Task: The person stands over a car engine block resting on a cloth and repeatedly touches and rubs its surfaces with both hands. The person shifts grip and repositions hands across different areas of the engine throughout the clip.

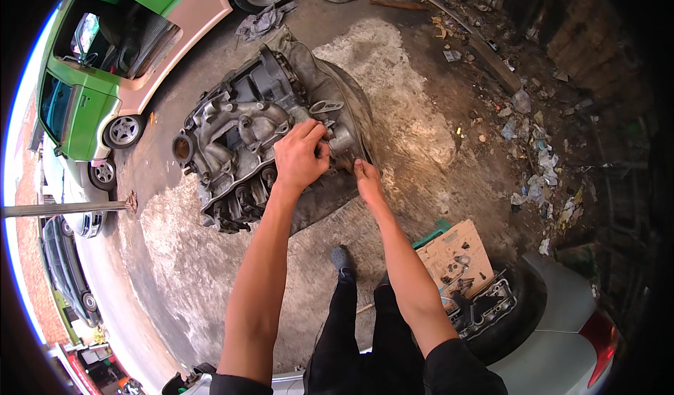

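Observation:
A greasy car engine (242, 125) with a cast intake manifold (235, 114) lies on a dark sheet (351, 93) on the ground in front of me. My left hand (302, 155) is closed, its fingers curled at the engine's right end beside a rounded grey metal housing (342, 139). Whatever is in its grip is hidden. Below that housing is my right hand (367, 181), its thumb raised against the metal's lower edge and its other fingers curled mostly out of sight. Just above the hands, a flat metal bracket with a slot (326, 106) sticks out.
At my lower right, cardboard (460, 255) carries small bolts and parts, beside a grey metal engine cover (491, 300) and a tire. A green van (105, 93) stands at the left. Litter (544, 163) covers the ground on the right. A pale car (562, 353) is close at lower right.

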### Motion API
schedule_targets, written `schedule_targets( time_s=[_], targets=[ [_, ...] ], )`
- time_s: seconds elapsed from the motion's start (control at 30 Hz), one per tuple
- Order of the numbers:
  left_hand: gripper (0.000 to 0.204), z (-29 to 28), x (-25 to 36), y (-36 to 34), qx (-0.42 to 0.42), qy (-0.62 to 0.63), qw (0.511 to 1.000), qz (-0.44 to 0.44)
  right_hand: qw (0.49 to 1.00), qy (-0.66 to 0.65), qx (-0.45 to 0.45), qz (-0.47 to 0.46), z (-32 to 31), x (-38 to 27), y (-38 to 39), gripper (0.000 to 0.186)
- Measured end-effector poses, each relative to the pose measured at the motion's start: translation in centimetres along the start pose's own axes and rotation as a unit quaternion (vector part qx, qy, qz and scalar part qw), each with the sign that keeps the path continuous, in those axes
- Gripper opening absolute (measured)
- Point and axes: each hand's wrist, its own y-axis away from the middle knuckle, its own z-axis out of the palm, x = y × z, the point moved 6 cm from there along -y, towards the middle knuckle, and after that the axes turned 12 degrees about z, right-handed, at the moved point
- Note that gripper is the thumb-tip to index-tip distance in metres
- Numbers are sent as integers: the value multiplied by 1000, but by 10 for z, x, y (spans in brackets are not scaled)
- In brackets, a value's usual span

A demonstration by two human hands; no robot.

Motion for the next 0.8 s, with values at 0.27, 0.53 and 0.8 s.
schedule_targets(
  time_s=[0.27, 0.53, 0.8],
  targets=[
    [14, -3, -1, 0, 8, -8, 1000, 9, 997, -52, 17, -63, 11, 27, -16, 73],
    [14, -3, 1, -1, 0, 3, 1000, 7, 994, -45, -31, -90, 15, 5, -36, 78],
    [15, -2, 0, -1, -2, 1, 1000, 12, 991, -42, -23, -126, 19, 4, -37, 79]
  ],
)
